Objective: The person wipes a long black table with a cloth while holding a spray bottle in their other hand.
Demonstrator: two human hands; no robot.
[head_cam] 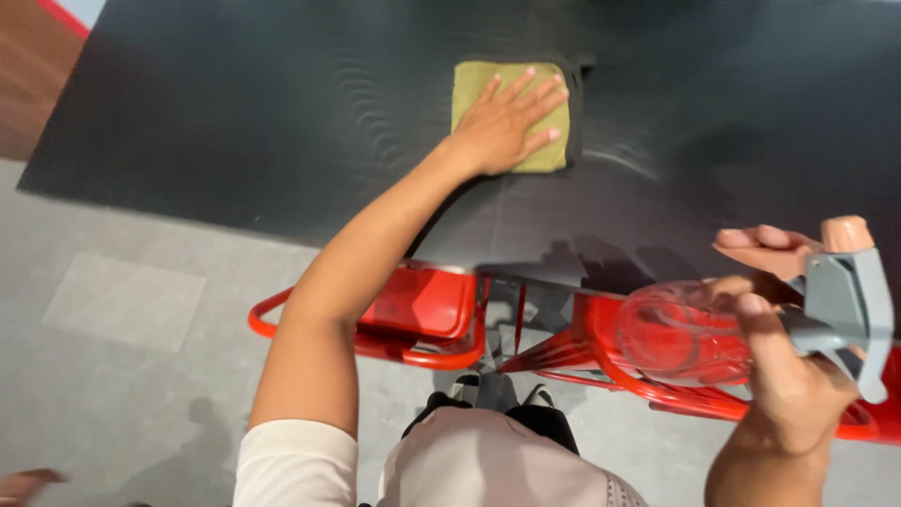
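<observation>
A: Green cloth (467,94), up at twelve o'clock, lying flat on the black tabletop (235,113). Fingers (544,94) on it?

B: Spread and pressed flat, tips pointing toward one o'clock. Nothing pinched or gripped. Left hand (507,127) open, palm down, covering most of the cloth, with only the edges showing round it.

A: And the other side?

B: At four o'clock, fingers (760,239) curled round the neck of a clear spray bottle (680,333). Right hand (784,376) closed on it, holding it on its side, grey trigger head (845,300) toward three o'clock. Hard to tell whether a finger sits on the trigger.

A: Further out?

B: Faint curved streaks (375,103) on the tabletop at eleven o'clock, just beside the cloth. Red metal chairs (422,305) tucked under the near edge at six o'clock. Grey floor (113,376) at eight.

A: Step in hand, then?

B: Wiping, by the look of it: palm bearing down on the cloth, bottle kept off the surface and well apart from it.

A: Needs of a further stroke?

B: Even pressure through the flat palm, so as to drag the cloth rather than slide over it. For a fresh spray, turning the nozzle down toward the tabletop first, away from the left arm.
</observation>
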